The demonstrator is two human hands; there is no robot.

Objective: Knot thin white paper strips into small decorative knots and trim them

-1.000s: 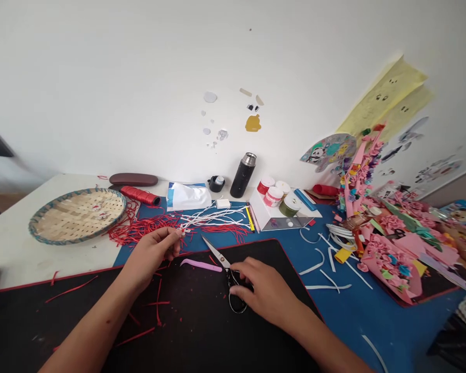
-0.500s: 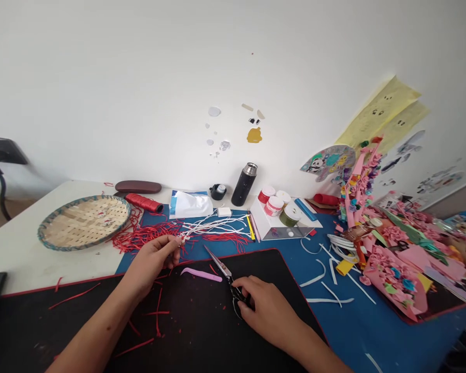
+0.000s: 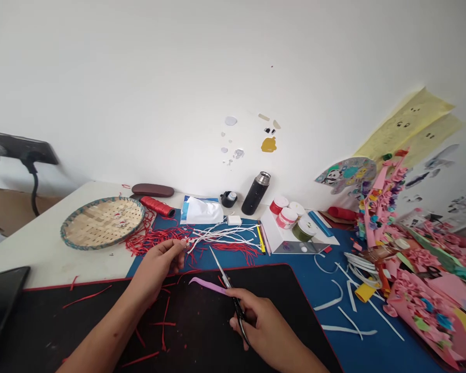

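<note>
My left hand is closed, pinching a small knotted piece of white cord between thumb and fingertips. Its lower fingers are curled and partly hidden. In my right hand are scissors with black handles, their blades together and pointing up and left toward the left hand. A pinkish-purple curved pair of tweezers lies on the black mat, its right end beside my right index finger. White cords and red cords lie just behind the left hand.
A woven basket and a red thread spool stand at the back left. Behind are a black flask and a white box bearing small tubs. Pink paper flowers and white strips lie at right.
My right hand has taken up the scissors from the mat, fingers now round the handles. The left hand keeps its pinch on the white cord. The whole view has shifted slightly left.
</note>
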